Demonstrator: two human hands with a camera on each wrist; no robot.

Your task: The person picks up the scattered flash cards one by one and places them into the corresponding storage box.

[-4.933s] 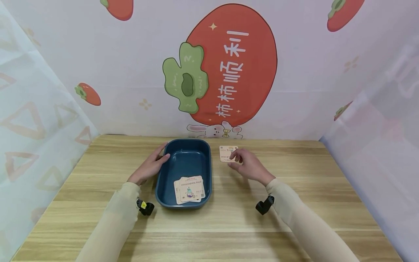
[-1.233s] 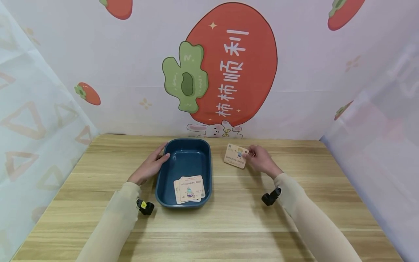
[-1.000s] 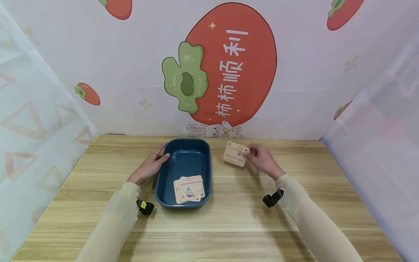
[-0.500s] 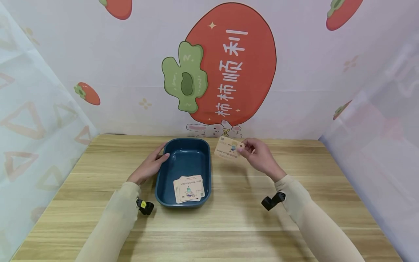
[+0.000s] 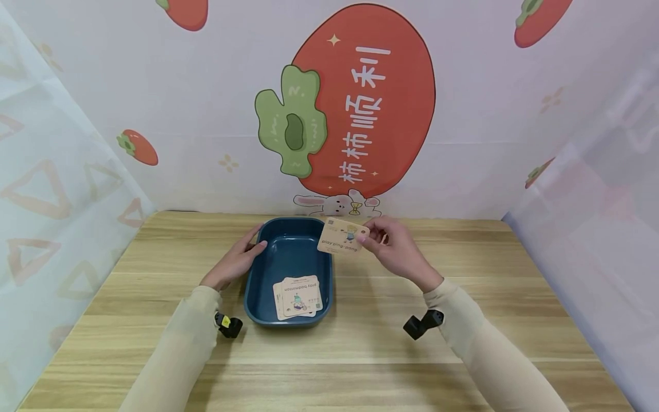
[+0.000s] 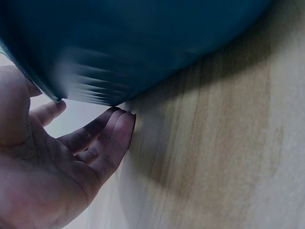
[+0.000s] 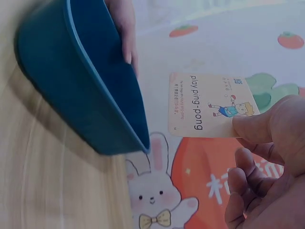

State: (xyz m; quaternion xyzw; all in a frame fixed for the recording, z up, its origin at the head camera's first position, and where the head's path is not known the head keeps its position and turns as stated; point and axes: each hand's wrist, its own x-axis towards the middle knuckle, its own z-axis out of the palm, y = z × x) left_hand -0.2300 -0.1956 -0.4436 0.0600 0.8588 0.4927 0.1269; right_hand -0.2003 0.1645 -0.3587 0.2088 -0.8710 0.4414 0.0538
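My right hand (image 5: 393, 246) pinches a thin "play ping-pong" card (image 5: 340, 236) by its edge between thumb and fingers. The card hangs above the right rim of a dark blue plastic bin (image 5: 252, 297). In the right wrist view its text and a cartoon child show on the cream card (image 7: 205, 105), with the bin wall (image 7: 81, 95) to the left. My left hand (image 5: 235, 262) holds the bin's left side, thumb over the rim, fingers outside. From the left wrist, the fingers (image 6: 112, 143) reach down by the bin's base. Several cards (image 5: 301, 296) lie overlapped inside, "play badminton" on top.
The bin stands on a wood-grain table (image 5: 360, 360). Behind it hangs a white backdrop (image 5: 206, 103) printed with persimmons and a rabbit. Pale cloth sides (image 5: 46, 189) flank the table left and right. Each wrist carries a small black camera (image 5: 423, 324).
The right hand has taken the ping-pong card off the table, lifted it, and carried it left to the bin's rim. The left hand and the bin have stayed put.
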